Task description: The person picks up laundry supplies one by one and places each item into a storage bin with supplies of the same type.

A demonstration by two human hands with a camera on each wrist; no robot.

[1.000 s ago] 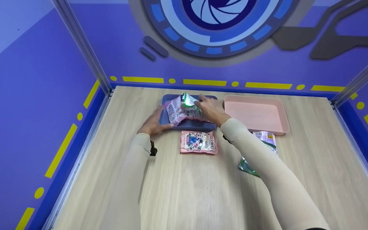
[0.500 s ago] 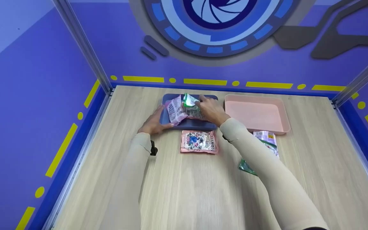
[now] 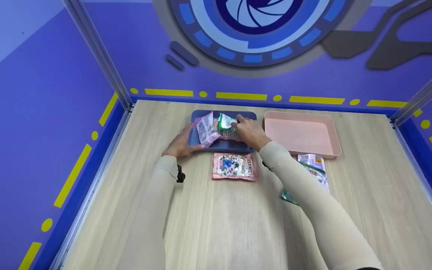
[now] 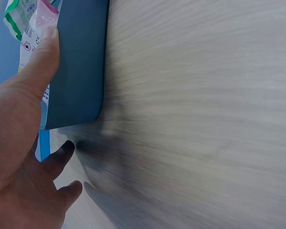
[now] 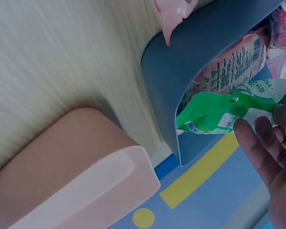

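Note:
A blue tray (image 3: 234, 150) stands toward the back of the table. My left hand (image 3: 180, 144) is spread around its left front corner, fingers fairly straight, the thumb (image 4: 46, 50) lying against the front wall at the rim. At the tray's left a pink-and-white packet (image 3: 206, 129) leans out over the rim. My right hand (image 3: 251, 131) pinches the top of a green-and-white packet (image 5: 207, 112) between thumb and fingers, inside the tray. Beside that lies a pink packet with a barcode (image 5: 231, 64), partly hidden in the head view.
A pink tray (image 3: 302, 137) holding nothing stands right of the blue one. In front of the blue tray a pink flowered packet (image 3: 234, 167) lies flat. Lilac and green packets (image 3: 313, 168) lie partly under my right forearm. A purple wall (image 3: 238, 82) closes the back.
The top of the green-and-white packet has come down and slightly to the right in the blue tray, with my right hand. The left hand stays on the tray's corner.

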